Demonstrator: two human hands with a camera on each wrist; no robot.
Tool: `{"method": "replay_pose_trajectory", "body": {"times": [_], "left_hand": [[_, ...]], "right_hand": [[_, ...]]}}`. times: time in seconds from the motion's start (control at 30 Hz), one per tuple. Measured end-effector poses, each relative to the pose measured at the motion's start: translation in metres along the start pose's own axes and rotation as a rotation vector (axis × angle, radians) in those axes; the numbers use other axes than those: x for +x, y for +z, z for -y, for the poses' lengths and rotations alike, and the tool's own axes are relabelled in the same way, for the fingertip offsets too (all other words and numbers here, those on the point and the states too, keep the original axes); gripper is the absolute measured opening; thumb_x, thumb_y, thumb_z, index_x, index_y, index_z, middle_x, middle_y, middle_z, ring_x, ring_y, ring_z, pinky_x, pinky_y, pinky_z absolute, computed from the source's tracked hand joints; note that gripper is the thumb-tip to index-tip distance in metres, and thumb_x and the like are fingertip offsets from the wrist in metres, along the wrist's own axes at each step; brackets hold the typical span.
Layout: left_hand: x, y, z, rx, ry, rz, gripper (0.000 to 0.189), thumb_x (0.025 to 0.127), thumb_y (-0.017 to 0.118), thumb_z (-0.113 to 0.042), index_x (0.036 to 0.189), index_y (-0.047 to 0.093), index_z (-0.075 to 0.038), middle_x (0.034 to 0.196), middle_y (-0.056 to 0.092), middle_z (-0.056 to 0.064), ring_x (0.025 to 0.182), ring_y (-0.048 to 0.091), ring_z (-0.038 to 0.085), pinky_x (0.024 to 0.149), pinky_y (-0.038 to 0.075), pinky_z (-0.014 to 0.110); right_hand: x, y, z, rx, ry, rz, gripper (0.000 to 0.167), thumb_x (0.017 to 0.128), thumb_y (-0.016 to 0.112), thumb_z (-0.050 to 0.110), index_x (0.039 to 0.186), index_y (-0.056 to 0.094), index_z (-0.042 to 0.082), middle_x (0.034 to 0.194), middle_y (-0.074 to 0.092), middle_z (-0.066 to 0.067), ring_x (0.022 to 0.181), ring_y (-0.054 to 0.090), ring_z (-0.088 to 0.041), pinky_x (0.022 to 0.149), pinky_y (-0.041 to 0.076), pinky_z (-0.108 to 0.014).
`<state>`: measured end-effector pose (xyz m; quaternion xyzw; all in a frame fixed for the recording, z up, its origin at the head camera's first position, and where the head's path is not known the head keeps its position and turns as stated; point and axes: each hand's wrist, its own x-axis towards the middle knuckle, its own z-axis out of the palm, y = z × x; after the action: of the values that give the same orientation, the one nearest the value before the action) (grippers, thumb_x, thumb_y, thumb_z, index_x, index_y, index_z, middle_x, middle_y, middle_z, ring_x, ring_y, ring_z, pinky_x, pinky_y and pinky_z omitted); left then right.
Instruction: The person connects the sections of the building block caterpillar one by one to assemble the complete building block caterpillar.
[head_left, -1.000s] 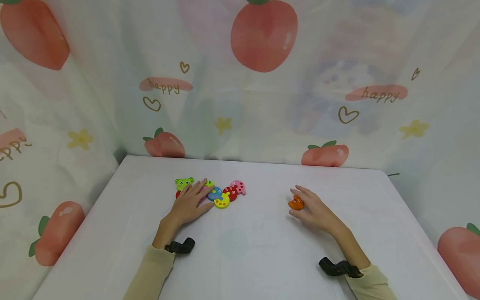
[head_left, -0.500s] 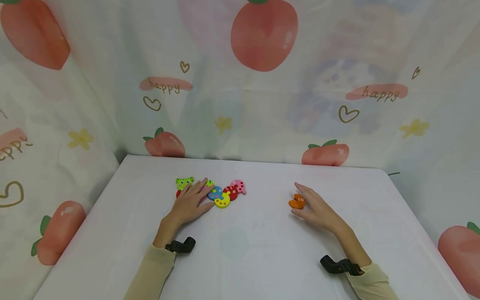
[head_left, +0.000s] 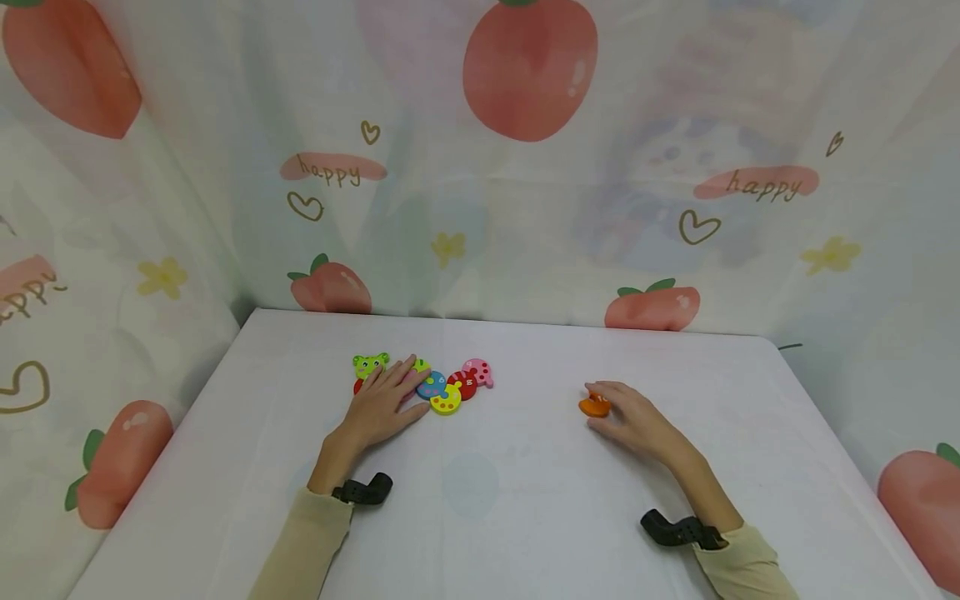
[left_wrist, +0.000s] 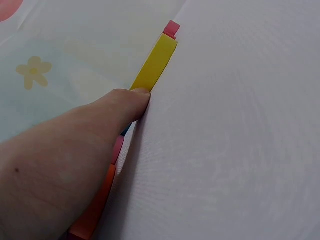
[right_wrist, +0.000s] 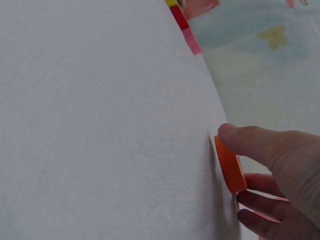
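Observation:
In the head view my left hand (head_left: 378,408) lies with fingers spread over a curved row of brightly coloured puzzle pieces (head_left: 446,398), partly covering them. A green animal-head piece (head_left: 367,365) shows at the row's left end, a pink spotted piece (head_left: 478,372) at its right. The left wrist view has my thumb against the edge of a yellow piece (left_wrist: 157,60). Well to the right, my right hand (head_left: 633,421) curls around a small orange puzzle piece (head_left: 595,407). Seen from the right wrist, the thumb meets one end of this orange piece (right_wrist: 230,165), fingers near the other.
White cloth covers the table (head_left: 525,483), whose far edge runs close to a printed fabric curtain (head_left: 525,233). Another curtain wall (head_left: 112,350) stands along the left side. Black camera mounts (head_left: 363,489) sit on both wrists.
My right fingers have opened a little off the orange piece, showing a 10 on it, then come back over it. The left hand stays in place on the row.

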<state>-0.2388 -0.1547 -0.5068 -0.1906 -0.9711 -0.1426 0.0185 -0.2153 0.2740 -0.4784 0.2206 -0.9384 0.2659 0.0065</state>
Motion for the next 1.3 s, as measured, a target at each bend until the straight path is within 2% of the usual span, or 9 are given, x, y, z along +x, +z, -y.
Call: {"method": "replay_pose_trajectory", "body": {"times": [0.1,0.33,0.6,0.73,0.9,1.1,1.3], "left_hand": [[0.000,-0.002,-0.001,-0.008,0.000,0.001,0.063,0.092,0.054,-0.053,0.148,0.040,-0.030,0.161,0.028,0.005,0.148,0.028,0.031,0.122,0.014,0.055],[0.000,-0.002,-0.001,-0.005,-0.005,0.010,0.063,0.092,0.053,-0.054,0.149,0.039,-0.030,0.162,0.026,0.004,0.149,0.027,0.030,0.123,0.014,0.055],[0.001,0.001,0.001,-0.010,-0.002,0.008,0.063,0.092,0.053,-0.054,0.149,0.039,-0.031,0.162,0.026,0.004,0.149,0.027,0.030,0.123,0.014,0.055],[0.002,0.002,0.002,-0.011,0.001,0.017,0.063,0.093,0.052,-0.055,0.149,0.037,-0.031,0.162,0.025,0.003,0.149,0.026,0.030,0.123,0.013,0.055],[0.001,0.002,0.003,-0.005,-0.006,0.007,0.063,0.093,0.052,-0.055,0.149,0.038,-0.032,0.162,0.025,0.003,0.149,0.027,0.030,0.123,0.014,0.055],[0.000,0.001,0.001,-0.027,-0.006,0.022,0.063,0.093,0.053,-0.054,0.149,0.038,-0.031,0.162,0.025,0.004,0.149,0.026,0.031,0.123,0.013,0.055],[0.000,-0.002,0.000,-0.014,-0.010,0.014,0.063,0.093,0.053,-0.054,0.149,0.038,-0.031,0.162,0.026,0.004,0.149,0.026,0.030,0.123,0.013,0.055]], "right_hand": [[0.001,0.000,-0.001,-0.008,0.014,-0.006,0.051,0.085,0.073,0.016,0.131,0.057,0.000,0.128,0.059,-0.024,0.117,0.056,-0.040,0.101,0.045,-0.058],[0.005,0.005,-0.002,-0.044,0.115,-0.038,0.059,0.085,0.074,0.021,0.132,0.053,-0.006,0.125,0.059,-0.026,0.114,0.056,-0.040,0.100,0.046,-0.057],[0.011,0.013,0.004,-0.057,0.131,-0.126,0.052,0.083,0.077,0.024,0.123,0.061,-0.005,0.110,0.062,-0.019,0.094,0.058,-0.028,0.084,0.052,-0.044],[0.022,0.013,0.021,0.020,0.108,-0.150,0.052,0.082,0.078,0.025,0.123,0.062,-0.001,0.110,0.064,-0.015,0.094,0.061,-0.023,0.084,0.057,-0.042],[0.052,0.023,0.054,0.117,0.056,-0.147,0.051,0.082,0.078,0.023,0.124,0.062,-0.001,0.111,0.063,-0.015,0.098,0.060,-0.025,0.086,0.057,-0.043],[0.085,0.056,0.085,0.177,0.131,-0.067,0.054,0.085,0.075,0.029,0.129,0.059,0.002,0.118,0.060,-0.014,0.102,0.058,-0.024,0.091,0.056,-0.040],[0.098,0.079,0.097,0.155,0.190,-0.056,0.057,0.083,0.077,0.031,0.131,0.059,0.005,0.119,0.059,-0.012,0.100,0.057,-0.021,0.092,0.055,-0.037]]}}
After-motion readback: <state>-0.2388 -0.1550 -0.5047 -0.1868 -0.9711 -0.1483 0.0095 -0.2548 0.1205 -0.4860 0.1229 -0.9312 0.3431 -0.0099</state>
